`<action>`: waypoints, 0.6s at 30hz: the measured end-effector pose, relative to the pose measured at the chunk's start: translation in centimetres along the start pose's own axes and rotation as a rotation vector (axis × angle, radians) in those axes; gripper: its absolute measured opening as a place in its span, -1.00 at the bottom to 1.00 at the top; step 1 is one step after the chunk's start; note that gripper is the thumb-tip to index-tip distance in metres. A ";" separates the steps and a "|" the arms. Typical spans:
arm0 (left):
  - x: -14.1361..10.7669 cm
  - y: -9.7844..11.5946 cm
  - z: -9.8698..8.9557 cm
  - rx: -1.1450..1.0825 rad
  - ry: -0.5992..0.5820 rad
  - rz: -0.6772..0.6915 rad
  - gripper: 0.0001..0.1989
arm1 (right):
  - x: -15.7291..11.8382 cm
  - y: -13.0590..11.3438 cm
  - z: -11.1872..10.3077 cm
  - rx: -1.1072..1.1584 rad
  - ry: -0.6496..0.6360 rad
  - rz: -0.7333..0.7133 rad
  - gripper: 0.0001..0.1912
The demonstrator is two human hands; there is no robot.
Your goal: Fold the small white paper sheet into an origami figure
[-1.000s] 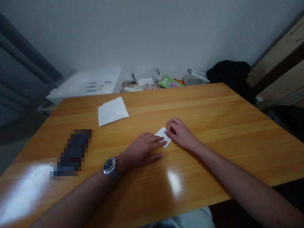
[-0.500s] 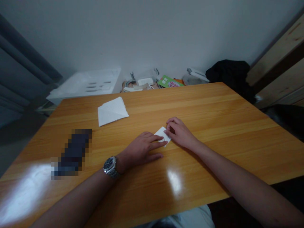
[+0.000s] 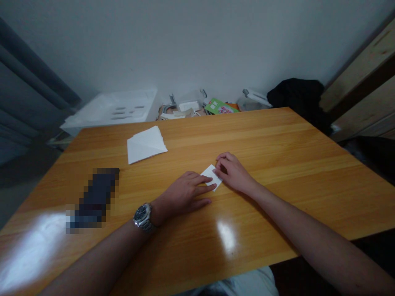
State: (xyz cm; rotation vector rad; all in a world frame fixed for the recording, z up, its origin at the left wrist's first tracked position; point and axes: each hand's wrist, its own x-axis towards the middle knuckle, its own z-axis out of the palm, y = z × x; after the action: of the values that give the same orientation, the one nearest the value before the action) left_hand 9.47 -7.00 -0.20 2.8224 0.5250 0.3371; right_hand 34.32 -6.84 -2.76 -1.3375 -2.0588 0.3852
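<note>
A small white piece of folded paper (image 3: 211, 170) lies on the wooden table, between my two hands. My left hand (image 3: 187, 191), with a metal watch (image 3: 142, 214) on its wrist, rests with fingers spread, and two fingertips lie on the paper. From the right, my right hand (image 3: 233, 172) touches the paper's right edge with its thumb, its fingers curled round; whether the paper is pinched there is hard to tell. Farther back and to the left, larger white sheets of paper (image 3: 145, 144) lie in a loose stack.
On the left of the wooden table (image 3: 277, 148) lies a dark, pixelated object (image 3: 97, 197). Beyond the far edge are a white tray-like piece (image 3: 123, 109), a green booklet (image 3: 220, 107) and a black cloth-like heap (image 3: 296, 96).
</note>
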 end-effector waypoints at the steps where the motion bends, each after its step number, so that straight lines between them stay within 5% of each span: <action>1: 0.0 0.0 0.0 0.003 0.000 0.002 -0.56 | 0.0 0.0 0.0 0.000 -0.001 0.001 -0.87; 18: 0.2 0.2 -0.2 -0.007 -0.018 0.013 -0.57 | 0.1 -0.1 -0.1 0.020 -0.006 0.018 -0.87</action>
State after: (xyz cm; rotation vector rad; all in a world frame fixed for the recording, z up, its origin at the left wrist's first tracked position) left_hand 9.65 -7.09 0.12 2.8206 0.5014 0.3152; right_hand 34.30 -6.82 -2.62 -1.3455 -2.0433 0.4173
